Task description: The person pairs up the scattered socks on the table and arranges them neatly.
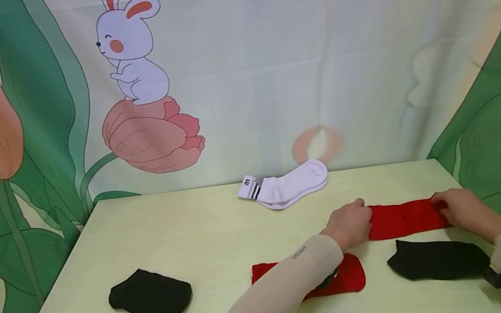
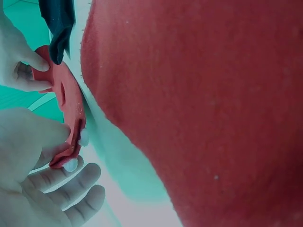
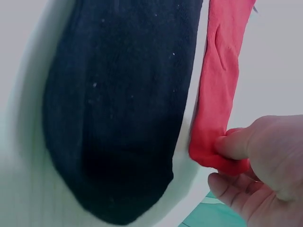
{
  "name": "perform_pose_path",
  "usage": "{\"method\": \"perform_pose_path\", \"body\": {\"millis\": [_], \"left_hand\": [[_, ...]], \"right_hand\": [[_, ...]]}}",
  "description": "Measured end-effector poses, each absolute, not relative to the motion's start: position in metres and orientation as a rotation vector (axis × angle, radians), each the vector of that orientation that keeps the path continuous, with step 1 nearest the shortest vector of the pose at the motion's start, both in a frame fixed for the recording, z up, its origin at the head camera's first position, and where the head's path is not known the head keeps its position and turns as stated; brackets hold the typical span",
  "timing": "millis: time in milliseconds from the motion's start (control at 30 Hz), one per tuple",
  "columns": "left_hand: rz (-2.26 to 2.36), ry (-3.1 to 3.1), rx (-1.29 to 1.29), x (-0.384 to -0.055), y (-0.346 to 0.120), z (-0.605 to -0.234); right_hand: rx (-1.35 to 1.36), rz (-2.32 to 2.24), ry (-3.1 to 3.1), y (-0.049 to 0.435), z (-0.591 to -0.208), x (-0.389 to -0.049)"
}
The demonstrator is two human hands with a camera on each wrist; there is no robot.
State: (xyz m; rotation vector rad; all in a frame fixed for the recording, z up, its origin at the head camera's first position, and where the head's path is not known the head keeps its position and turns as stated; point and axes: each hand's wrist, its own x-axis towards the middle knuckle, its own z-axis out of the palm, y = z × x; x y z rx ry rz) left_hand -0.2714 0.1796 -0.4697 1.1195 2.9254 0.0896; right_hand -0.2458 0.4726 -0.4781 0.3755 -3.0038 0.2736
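A red sock (image 1: pixel 404 217) is stretched sideways between my two hands at the right of the table. Its left end is pinched by my left hand (image 1: pixel 350 224), with thumb and forefinger on the cloth and the other fingers spread in the left wrist view. My right hand (image 1: pixel 466 208) pinches the other end; in the right wrist view its thumb presses on the red cloth (image 3: pixel 220 109). Below my left forearm lies a second red sock (image 1: pixel 347 276), partly hidden by the sleeve. A black sock (image 1: pixel 437 259) lies just in front of the held one, near my right wrist.
Another black sock (image 1: pixel 151 295) lies at the left of the table (image 1: pixel 193 233). White socks (image 1: pixel 291 185) with dark stripes lie at the back edge. Behind the table hangs a printed curtain (image 1: pixel 240 69) with a rabbit and tulips.
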Motion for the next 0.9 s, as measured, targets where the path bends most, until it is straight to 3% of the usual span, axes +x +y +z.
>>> {"method": "perform_pose_path", "body": {"millis": [900], "left_hand": [[0.435, 2.962, 1.269, -0.263, 0.168, -0.449]], "right_hand": [[0.382, 0.302, -2.915, 0.473, -0.468, -0.234]]}}
